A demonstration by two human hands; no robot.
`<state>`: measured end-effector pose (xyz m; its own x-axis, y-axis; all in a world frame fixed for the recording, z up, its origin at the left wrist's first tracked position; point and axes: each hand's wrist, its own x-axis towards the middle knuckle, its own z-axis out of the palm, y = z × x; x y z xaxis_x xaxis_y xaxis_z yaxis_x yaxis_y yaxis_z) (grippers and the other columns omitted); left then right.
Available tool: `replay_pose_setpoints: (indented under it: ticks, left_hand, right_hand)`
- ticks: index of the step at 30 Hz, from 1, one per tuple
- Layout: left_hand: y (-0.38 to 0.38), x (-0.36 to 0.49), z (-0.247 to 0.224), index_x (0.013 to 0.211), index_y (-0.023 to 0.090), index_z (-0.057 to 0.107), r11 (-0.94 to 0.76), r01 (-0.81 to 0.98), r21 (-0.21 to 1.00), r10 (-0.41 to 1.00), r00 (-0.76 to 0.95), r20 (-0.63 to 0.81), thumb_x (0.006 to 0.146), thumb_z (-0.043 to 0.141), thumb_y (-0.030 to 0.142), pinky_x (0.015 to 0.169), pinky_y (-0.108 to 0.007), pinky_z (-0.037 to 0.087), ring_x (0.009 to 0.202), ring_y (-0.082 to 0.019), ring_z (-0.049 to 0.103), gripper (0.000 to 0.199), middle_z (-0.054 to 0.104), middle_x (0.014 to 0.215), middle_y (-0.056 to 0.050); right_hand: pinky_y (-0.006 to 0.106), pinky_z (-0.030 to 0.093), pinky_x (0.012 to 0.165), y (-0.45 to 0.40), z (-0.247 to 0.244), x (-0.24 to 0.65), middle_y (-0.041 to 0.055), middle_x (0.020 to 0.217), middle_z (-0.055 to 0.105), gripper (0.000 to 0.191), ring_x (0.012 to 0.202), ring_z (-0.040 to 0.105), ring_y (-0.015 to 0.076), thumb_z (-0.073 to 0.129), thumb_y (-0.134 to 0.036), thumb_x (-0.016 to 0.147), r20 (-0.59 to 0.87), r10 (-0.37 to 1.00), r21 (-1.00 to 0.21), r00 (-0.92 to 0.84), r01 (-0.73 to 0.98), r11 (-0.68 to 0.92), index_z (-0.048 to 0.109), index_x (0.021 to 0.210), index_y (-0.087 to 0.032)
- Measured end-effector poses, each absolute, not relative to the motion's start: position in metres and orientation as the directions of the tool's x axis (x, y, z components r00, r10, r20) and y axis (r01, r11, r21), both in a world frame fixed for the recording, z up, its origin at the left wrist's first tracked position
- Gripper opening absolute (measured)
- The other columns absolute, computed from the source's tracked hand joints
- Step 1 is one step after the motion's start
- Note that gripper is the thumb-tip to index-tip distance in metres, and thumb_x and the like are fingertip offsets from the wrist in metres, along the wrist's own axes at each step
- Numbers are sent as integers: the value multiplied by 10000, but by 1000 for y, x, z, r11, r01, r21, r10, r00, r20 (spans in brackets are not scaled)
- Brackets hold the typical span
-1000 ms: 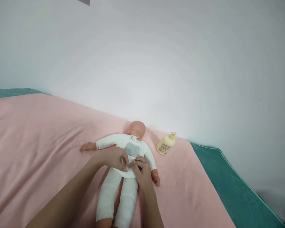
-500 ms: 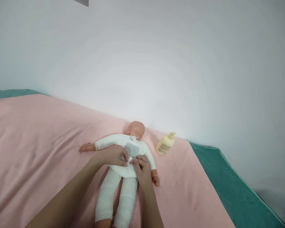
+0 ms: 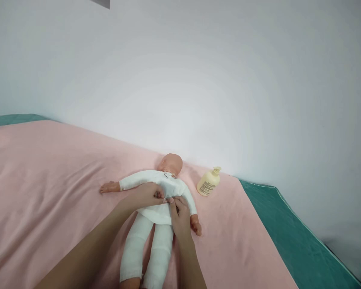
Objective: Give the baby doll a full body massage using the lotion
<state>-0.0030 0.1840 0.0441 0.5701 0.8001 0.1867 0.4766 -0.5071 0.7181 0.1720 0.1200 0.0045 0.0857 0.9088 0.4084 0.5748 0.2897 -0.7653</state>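
Observation:
A doll (image 3: 164, 214) in a white top and white leggings lies stretched out with its arms spread and its bald head (image 3: 172, 163) toward the wall. A pale grey-white patch (image 3: 167, 188) shows on the middle of its torso. My left hand (image 3: 149, 195) comes in from the left and pinches at the top, just below this patch. From the lower right my right hand (image 3: 179, 208) meets it there, thumb and fingers closed on the cloth. The fingertips of both hands touch or nearly touch. The small piece between them is mostly hidden.
A cream pump bottle (image 3: 208, 182) stands right of the doll's head. Under everything lies a pink blanket (image 3: 234, 237), with green bedding (image 3: 291, 224) showing at its edges. The white wall (image 3: 180, 88) rises right behind.
My hands have drawn closer together, up against the patch's lower edge. The left fingers have moved right and slightly upward. The doll and the bottle stay in place.

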Motion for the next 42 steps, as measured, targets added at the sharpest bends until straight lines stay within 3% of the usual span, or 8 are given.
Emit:
replay_pose_setpoints:
  ticks: [4, 8, 11, 15, 23, 28, 34, 42]
  left_hand:
    - [186, 6, 42, 663, 173, 648, -503, 497, 707, 819, 535, 207, 873, 463, 451, 555, -283, 380, 599, -187, 554, 394, 640, 637, -31]
    - [194, 6, 40, 759, 173, 650, -485, 400, 777, 840, 462, 286, 946, 335, 468, 610, -291, 413, 638, -188, 562, 470, 628, 669, -22]
    - [200, 5, 34, 863, 176, 670, -547, 379, 746, 830, 363, 424, 962, 328, 470, 765, -329, 455, 819, -217, 591, 462, 657, 815, -52]
    - [202, 8, 24, 1051, 205, 664, -665, 427, 613, 747, 344, 570, 974, 379, 404, 975, -388, 402, 1066, -229, 534, 356, 632, 1071, -72]
    - [202, 12, 12, 1102, 240, 659, -680, 549, 487, 729, 434, 529, 968, 421, 429, 993, -433, 401, 1108, -237, 499, 333, 603, 1123, -61]
    - [206, 12, 8, 1116, 227, 644, -683, 561, 467, 726, 454, 516, 973, 401, 435, 1004, -438, 395, 1128, -238, 496, 350, 603, 1154, -65]
    - [207, 13, 3, 1248, 190, 550, -680, 579, 449, 722, 425, 545, 969, 395, 454, 1025, -437, 383, 1196, -246, 470, 414, 585, 1225, -91]
    - [208, 13, 3, 1191, 210, 578, -670, 603, 433, 735, 457, 502, 963, 399, 473, 1011, -422, 395, 1164, -242, 498, 392, 601, 1218, -71]
  right_hand:
    - [321, 436, 819, 127, 6, 173, 44, 842, 655, 339, 873, 587, 202, 434, -377, 950, 430, 899, -776, 84, 543, 320, 689, 803, -209]
    - [316, 429, 819, 146, 14, 173, 42, 831, 650, 369, 862, 587, 196, 411, -399, 956, 480, 857, -792, 190, 514, 330, 685, 804, -205]
    - [329, 408, 851, 163, 21, 173, 62, 873, 644, 397, 919, 569, 205, 378, -384, 962, 512, 832, -762, 214, 561, 325, 685, 795, -196]
    - [347, 390, 863, 179, 22, 173, 87, 928, 642, 382, 946, 540, 215, 356, -345, 966, 512, 841, -716, 176, 628, 305, 682, 856, -177]
    - [346, 374, 841, 179, 12, 172, 68, 909, 639, 289, 886, 512, 211, 393, -240, 950, 507, 860, -616, 65, 725, 308, 646, 823, -184]
    - [353, 382, 862, 177, 12, 170, 70, 922, 643, 266, 914, 519, 215, 404, -224, 943, 512, 857, -609, 54, 726, 318, 652, 855, -180]
    - [357, 384, 950, 175, 10, 170, 93, 1092, 633, 224, 1063, 524, 218, 459, -233, 916, 560, 827, -635, 52, 667, 389, 651, 1011, -166]
    - [386, 403, 940, 178, 10, 171, 94, 1053, 669, 227, 1028, 553, 238, 464, -234, 903, 502, 865, -615, 4, 704, 354, 673, 960, -166]
